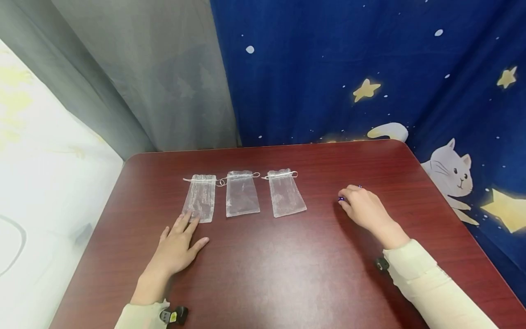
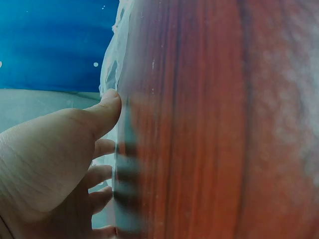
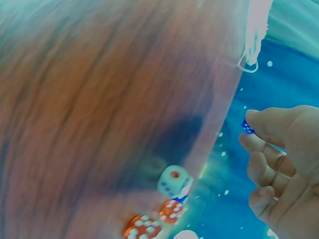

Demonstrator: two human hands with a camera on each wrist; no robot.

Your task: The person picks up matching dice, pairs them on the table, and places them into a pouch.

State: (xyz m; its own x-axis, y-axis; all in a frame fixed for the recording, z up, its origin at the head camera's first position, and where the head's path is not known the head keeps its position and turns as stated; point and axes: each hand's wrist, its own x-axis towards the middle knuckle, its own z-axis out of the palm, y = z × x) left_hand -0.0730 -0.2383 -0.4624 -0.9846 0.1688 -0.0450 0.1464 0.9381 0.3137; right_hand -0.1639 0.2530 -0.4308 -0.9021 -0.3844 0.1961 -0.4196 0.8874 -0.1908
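Observation:
Three sheer white drawstring pouches lie in a row on the table: a left pouch [image 1: 201, 198], a middle pouch [image 1: 242, 196] and a right pouch [image 1: 286, 195]. My left hand [image 1: 176, 249] is spread with straight fingers, its fingertips on the lower end of the left pouch. Off to the right, my right hand [image 1: 363, 208] pinches a small blue die [image 3: 247, 127] between thumb and index finger, above the table. In the right wrist view a white die [image 3: 175, 181], red dice [image 3: 143, 228] and part of another blue die [image 3: 180, 199] lie on the table.
The dark red wooden table [image 1: 263, 265] has rounded far corners. A grey curtain [image 1: 164, 82] and a blue star-patterned curtain [image 1: 308, 82] hang right behind it. Something white [image 1: 33, 183] stands along the left side. Most of the dice are hidden behind the right hand in the head view.

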